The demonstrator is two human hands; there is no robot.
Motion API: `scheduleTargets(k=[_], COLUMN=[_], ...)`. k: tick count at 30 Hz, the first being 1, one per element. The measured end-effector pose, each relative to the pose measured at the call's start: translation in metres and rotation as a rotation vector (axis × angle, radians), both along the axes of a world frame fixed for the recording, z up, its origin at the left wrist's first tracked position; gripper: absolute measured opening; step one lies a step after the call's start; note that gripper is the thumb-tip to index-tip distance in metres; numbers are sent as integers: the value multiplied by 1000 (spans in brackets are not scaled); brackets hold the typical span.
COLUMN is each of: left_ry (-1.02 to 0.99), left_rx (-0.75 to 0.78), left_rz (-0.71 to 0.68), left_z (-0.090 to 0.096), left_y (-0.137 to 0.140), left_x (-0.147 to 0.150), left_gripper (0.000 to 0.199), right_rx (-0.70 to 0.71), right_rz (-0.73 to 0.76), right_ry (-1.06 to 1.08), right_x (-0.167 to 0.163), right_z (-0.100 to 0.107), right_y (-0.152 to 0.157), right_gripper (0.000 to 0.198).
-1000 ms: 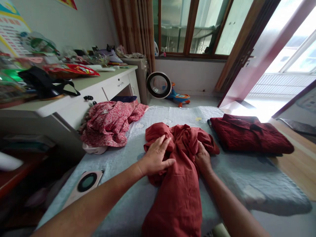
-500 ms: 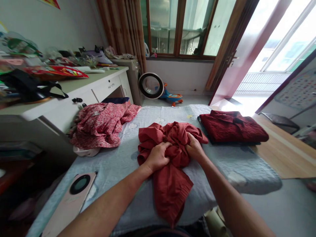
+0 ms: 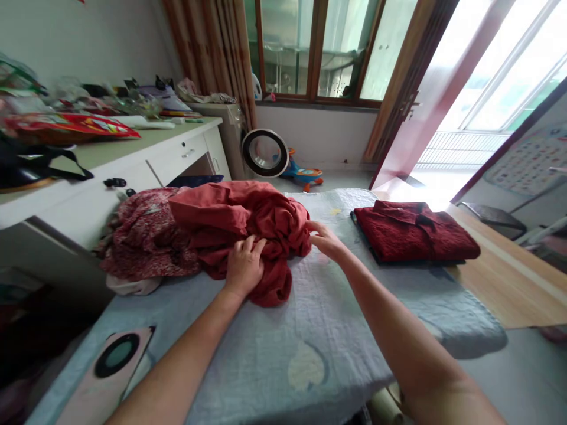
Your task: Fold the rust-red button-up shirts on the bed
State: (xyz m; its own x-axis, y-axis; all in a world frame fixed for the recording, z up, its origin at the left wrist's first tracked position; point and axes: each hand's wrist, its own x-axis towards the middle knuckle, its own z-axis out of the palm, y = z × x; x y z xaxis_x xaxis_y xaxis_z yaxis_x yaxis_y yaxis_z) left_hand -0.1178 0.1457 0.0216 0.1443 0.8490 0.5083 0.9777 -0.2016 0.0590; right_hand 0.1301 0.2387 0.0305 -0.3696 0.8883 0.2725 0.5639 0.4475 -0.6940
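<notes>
A crumpled rust-red garment [image 3: 266, 215] is bunched on the cloth-covered table [image 3: 336, 330], left of its middle, and overlaps a pink patterned garment [image 3: 150, 236]. My left hand [image 3: 245, 267] rests on the front of the red garment, its fingers a little apart on the fabric. At the garment's right edge is my right hand [image 3: 326, 241], fingers stretched out and loosely touching the cloth. The shape of the red garment cannot be made out in the bundle.
A folded dark red garment [image 3: 414, 233] lies on the right over darker fabric. A pale flat object with a black ring [image 3: 117, 354] is at the front left. The cluttered white desk [image 3: 163, 171] runs along the left; behind are a round appliance door [image 3: 266, 153] and a blue ride-on toy [image 3: 303, 174].
The red garment has moved left and away from me, onto the pink garment's side. Both hands went left with it, and their grip has loosened. The view has shifted slightly.
</notes>
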Motion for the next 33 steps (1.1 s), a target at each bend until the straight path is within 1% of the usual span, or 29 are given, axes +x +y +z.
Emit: scheduleTargets(k=[2,3,4,6,8,13,18,22,26,29,33], left_ry=[-12,-16,-15,-2,9,1,9,-15,-61,-84,-108], left_rx=[-19,-14,-6,12,29,42,40,56,72,68,62], left_rz=[58,76,83,84,89,104,110,98,84,85,83], left_z=[-16,-21,-25,-27,-28,-29,-32,-35,-38,-38,-37], left_y=[4,4,4,2,-1,1,4,4,3,3,2], left_x=[-3,-3,-4,-3,0,11,17,14,11,10,10], left_gripper=[51,53,54,54,54,54,53,52,53,53,53], right_rx=[67,90,98,80,48,-46,-57,-50,-72,-82,-95], right_rz=[-247,-337,-395,-445,-470,-621,-602,-607,-566,-540,-543], right_ry=[-192,-296,-394,-551,-653,-747,-728,-705,-708,-713,-728], right_x=[17,25,31,40,44,51,60,64,69,72,73], right_z=[-19,-29,-37,-51,-59,-64,-63,-65,-67,-67,-65], right_y=[10,13,15,17,18,27,34,34,35,36,38], right_gripper=[47,48,48,48,50,57,61,62,64,63,62])
